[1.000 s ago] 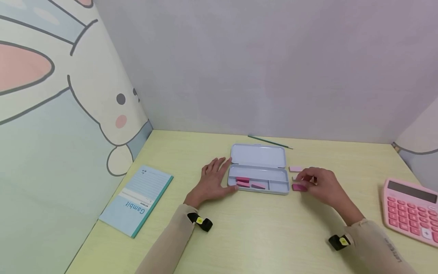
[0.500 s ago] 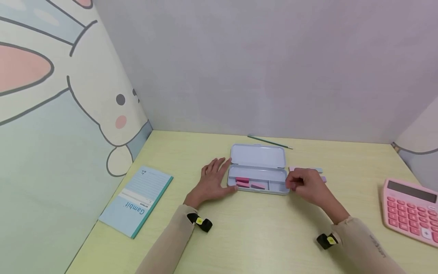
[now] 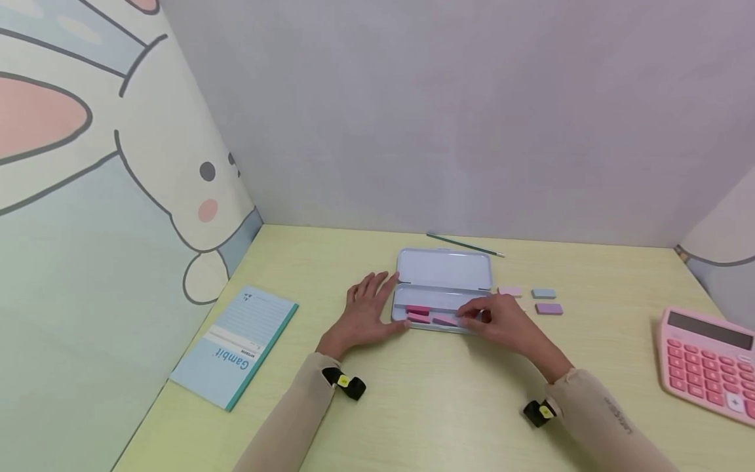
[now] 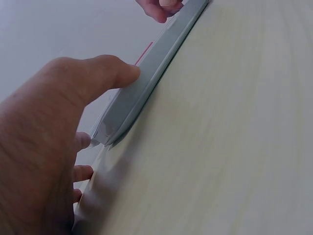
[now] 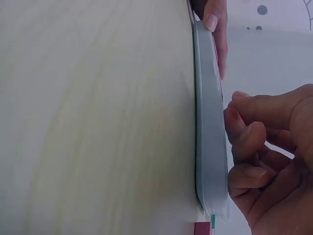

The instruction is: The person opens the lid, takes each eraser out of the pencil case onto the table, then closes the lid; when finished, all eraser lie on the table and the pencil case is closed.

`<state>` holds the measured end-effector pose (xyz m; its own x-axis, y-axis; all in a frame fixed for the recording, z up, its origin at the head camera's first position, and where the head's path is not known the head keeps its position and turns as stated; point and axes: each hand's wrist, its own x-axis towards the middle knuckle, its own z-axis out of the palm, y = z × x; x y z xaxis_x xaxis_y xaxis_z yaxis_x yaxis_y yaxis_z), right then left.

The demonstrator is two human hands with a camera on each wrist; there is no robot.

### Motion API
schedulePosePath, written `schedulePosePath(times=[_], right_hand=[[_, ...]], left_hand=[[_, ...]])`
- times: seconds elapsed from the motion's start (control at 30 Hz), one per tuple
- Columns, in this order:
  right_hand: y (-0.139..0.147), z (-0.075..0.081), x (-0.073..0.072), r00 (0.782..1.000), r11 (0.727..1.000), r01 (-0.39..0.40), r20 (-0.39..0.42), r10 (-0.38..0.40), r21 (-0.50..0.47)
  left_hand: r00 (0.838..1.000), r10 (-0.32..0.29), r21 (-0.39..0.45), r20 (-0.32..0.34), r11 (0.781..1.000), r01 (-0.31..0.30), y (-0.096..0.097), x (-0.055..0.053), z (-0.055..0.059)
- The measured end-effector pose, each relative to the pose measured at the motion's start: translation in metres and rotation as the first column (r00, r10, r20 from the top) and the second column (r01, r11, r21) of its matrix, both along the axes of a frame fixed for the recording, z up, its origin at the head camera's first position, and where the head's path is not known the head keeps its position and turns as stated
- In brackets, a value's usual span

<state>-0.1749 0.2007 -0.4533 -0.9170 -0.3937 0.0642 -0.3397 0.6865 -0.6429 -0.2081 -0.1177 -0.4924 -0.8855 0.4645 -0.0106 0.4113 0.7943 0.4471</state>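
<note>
An open pale lilac pencil case [image 3: 445, 269] lies on the table, its lid folded back. Inside its lower half are a dark pink eraser [image 3: 418, 309], a pink eraser [image 3: 419, 318] and a lilac eraser [image 3: 445, 321]. My left hand [image 3: 366, 314] rests at the case's left end, fingers spread, its thumb [image 4: 128, 76] against the front wall. My right hand [image 3: 501, 321] reaches over the case's right part with bent fingers, fingertips at the lilac eraser's right end. Whether these fingers pinch anything I cannot tell. In the right wrist view, thumb and index finger come together over the rim.
Right of the case lie a pale pink eraser [image 3: 509, 291], a blue eraser [image 3: 543, 294] and a purple eraser [image 3: 549, 309]. A magenta eraser [image 5: 202, 228] shows near the case's corner. A pencil [image 3: 466, 244] lies behind, a notebook [image 3: 236, 347] left, a pink calculator [image 3: 708, 367] right.
My right hand has moved left from the erasers on the table to the inside of the case, uncovering the blue and purple erasers. My left hand has stayed in place.
</note>
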Motion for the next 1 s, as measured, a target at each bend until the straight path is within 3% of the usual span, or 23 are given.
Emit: schedulePosePath(times=[0.27, 0.73, 1.0], right_hand=[[-0.016, -0.005, -0.005, 0.999, 0.999, -0.022, -0.025, 0.022, 0.025], [-0.027, -0.001, -0.006, 1.000, 0.999, 0.016, -0.002, -0.016, 0.042], [-0.018, 0.005, -0.003, 0.994, 0.994, 0.108, -0.006, -0.108, -0.008]], left_hand=[[1.000, 0.002, -0.007, -0.012, 1.000, -0.003, 0.000, -0.001, -0.001], [1.000, 0.001, 0.002, -0.018, 1.000, -0.001, -0.001, -0.002, -0.001], [1.000, 0.001, 0.008, -0.023, 1.000, -0.001, 0.000, -0.001, -0.002]])
